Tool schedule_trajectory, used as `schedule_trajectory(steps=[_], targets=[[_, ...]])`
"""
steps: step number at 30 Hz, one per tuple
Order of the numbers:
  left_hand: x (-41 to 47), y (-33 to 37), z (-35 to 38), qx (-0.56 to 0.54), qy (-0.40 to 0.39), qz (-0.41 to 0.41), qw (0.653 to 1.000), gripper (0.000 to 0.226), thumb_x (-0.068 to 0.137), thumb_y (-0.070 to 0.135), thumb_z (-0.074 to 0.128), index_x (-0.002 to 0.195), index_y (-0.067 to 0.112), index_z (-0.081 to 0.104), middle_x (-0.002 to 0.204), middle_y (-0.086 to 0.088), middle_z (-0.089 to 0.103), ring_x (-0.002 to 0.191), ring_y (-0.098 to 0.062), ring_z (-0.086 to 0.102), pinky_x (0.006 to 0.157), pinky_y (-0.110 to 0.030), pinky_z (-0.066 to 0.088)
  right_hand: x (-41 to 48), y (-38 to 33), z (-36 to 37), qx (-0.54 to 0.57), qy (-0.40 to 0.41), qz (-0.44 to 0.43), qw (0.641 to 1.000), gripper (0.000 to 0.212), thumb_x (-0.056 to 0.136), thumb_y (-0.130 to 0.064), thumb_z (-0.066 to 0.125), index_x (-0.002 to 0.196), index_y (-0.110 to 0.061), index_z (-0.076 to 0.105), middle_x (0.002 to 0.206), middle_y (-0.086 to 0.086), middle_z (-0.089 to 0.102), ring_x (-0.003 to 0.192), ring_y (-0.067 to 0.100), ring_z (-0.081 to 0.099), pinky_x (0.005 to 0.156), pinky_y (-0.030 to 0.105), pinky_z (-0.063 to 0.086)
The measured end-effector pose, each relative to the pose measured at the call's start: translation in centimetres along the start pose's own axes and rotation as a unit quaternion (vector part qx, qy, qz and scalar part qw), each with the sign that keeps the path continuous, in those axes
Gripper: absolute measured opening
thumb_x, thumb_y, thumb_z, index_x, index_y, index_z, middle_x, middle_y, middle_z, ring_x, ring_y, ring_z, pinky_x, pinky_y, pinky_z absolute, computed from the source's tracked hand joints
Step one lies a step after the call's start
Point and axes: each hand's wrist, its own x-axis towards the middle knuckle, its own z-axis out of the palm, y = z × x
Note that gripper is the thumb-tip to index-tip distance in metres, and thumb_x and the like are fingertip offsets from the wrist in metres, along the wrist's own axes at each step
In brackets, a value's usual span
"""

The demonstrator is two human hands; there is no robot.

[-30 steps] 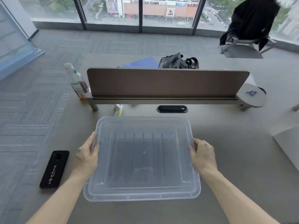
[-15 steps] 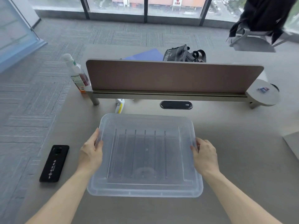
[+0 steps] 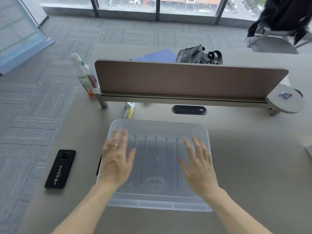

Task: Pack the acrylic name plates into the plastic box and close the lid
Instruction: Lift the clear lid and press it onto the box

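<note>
Both hands, left hand (image 3: pixel 116 159) and right hand (image 3: pixel 199 164), lie spread flat on the translucent plastic box lid (image 3: pixel 158 129). The thin lid likely flexes. Press near its rim.

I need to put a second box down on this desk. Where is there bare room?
Widest bare patch: right of the plastic box, below the round shelf. A narrower strip lies between the box and the black phone. Behind the box it is crowded: the divider, a bottle, a small white item.
</note>
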Motion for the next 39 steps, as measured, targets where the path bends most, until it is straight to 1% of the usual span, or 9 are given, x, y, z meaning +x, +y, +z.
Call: schedule_trajectory(steps=[4, 9, 14, 18, 23, 25, 27, 31, 39], targets=[[-0.4, 2.9, 1.9, 0.065, -0.099, 0.057, 0.991, 0.081, 0.095, 0.072, 0.023, 0.162, 0.038, -0.008, 0.17, 0.009, -0.022, 0.156, -0.017, -0.025, 0.128, -0.049, -0.007, 0.5, -2.4, 2.1, -0.049, -0.06, -0.079, 0.994, 0.075, 0.098, -0.065, 0.022, 0.16, -0.035, -0.008, 0.169, -0.007, -0.016, 0.155, 0.017, -0.019, 0.126, 0.044, -0.005], [0.0, 2.3, 1.8, 0.07, -0.076, 0.042, 0.994, 0.082, 0.095, 0.072, 0.027, 0.164, 0.036, 0.002, 0.173, 0.005, -0.008, 0.159, -0.017, -0.014, 0.128, -0.048, -0.005, 1.0, -1.3, 2.8, -0.054, -0.058, -0.054, 0.995, 0.074, 0.097, -0.066, 0.016, 0.16, -0.035, -0.008, 0.168, -0.006, -0.017, 0.155, 0.017, -0.02, 0.125, 0.043, -0.007], [0.6, -2.9, -1.1, -0.063, -0.006, -0.183, 0.981, 0.09, 0.093, 0.056, 0.059, 0.163, 0.022, 0.014, 0.172, -0.01, 0.011, 0.159, -0.027, 0.007, 0.127, -0.045, 0.006, 1.0, 3.7, 0.4, 0.007, 0.008, 0.117, 0.993, 0.077, 0.098, -0.061, 0.032, 0.161, -0.029, 0.002, 0.17, 0.0, 0.0, 0.157, 0.019, -0.003, 0.127, 0.042, 0.001], [1.0, -5.5, -2.8, -0.27, -0.098, -0.394, 0.873, 0.105, 0.083, 0.065, 0.068, 0.163, 0.018, 0.019, 0.166, -0.009, 0.031, 0.152, -0.03, 0.031, 0.122, -0.049, 0.027, 1.5, 6.6, -1.1, 0.255, -0.088, 0.376, 0.886, 0.114, 0.075, -0.072, 0.064, 0.161, -0.023, 0.008, 0.168, 0.005, 0.019, 0.153, 0.028, 0.024, 0.121, 0.049, 0.028], [1.2, -4.9, -3.2, -0.316, -0.131, -0.43, 0.836, 0.066, 0.082, 0.064, 0.07, 0.124, 0.014, 0.067, 0.124, -0.005, 0.065, 0.122, -0.03, 0.055, 0.102, -0.044, 0.042, 1.1, 7.1, -0.1, 0.394, -0.173, 0.44, 0.788, 0.114, 0.047, -0.086, 0.075, 0.141, -0.026, 0.052, 0.132, -0.001, 0.066, 0.118, 0.028, 0.064, 0.102, 0.052, 0.051], [1.3, -4.6, -3.7, -0.285, -0.108, -0.407, 0.861, 0.048, 0.08, 0.063, 0.072, 0.083, 0.016, 0.063, 0.087, -0.004, 0.06, 0.088, -0.024, 0.053, 0.075, -0.037, 0.04, 1.2, 6.6, -0.5, 0.385, -0.15, 0.426, 0.805, 0.084, 0.061, -0.075, 0.076, 0.125, -0.022, 0.064, 0.115, 0.001, 0.073, 0.105, 0.027, 0.069, 0.094, 0.051, 0.056], [1.2, -3.9, -4.3, -0.24, -0.078, -0.371, 0.894, 0.052, 0.082, 0.058, 0.075, 0.076, 0.008, 0.062, 0.075, -0.003, 0.06, 0.073, -0.023, 0.052, 0.064, -0.034, 0.036, 1.2, 6.5, -0.9, 0.36, -0.118, 0.403, 0.833, 0.058, 0.069, -0.067, 0.076, 0.107, -0.023, 0.07, 0.099, 0.002, 0.077, 0.093, 0.025, 0.072, 0.083, 0.049, 0.061], [0.8, -2.0, -4.9, -0.181, -0.007, -0.296, 0.938, 0.025, 0.09, 0.038, 0.074, 0.098, 0.017, 0.063, 0.085, 0.002, 0.063, 0.087, -0.024, 0.058, 0.075, -0.034, 0.042, 0.7, 5.7, -2.0, 0.294, -0.039, 0.364, 0.883, 0.047, 0.074, -0.055, 0.079, 0.1, -0.019, 0.066, 0.089, -0.006, 0.07, 0.081, 0.013, 0.067, 0.058, 0.033, 0.058], [0.5, -1.7, -2.3, -0.177, 0.002, -0.32, 0.931, 0.031, 0.104, 0.027, 0.052, 0.125, 0.004, 0.051, 0.108, -0.025, 0.066, 0.092, -0.038, 0.054, 0.082, -0.044, 0.042, 0.0, 3.6, -1.0, 0.296, 0.014, 0.339, 0.893, 0.041, 0.093, -0.035, 0.067, 0.124, -0.014, 0.051, 0.104, -0.001, 0.062, 0.094, 0.024, 0.057, 0.083, 0.034, 0.045]])
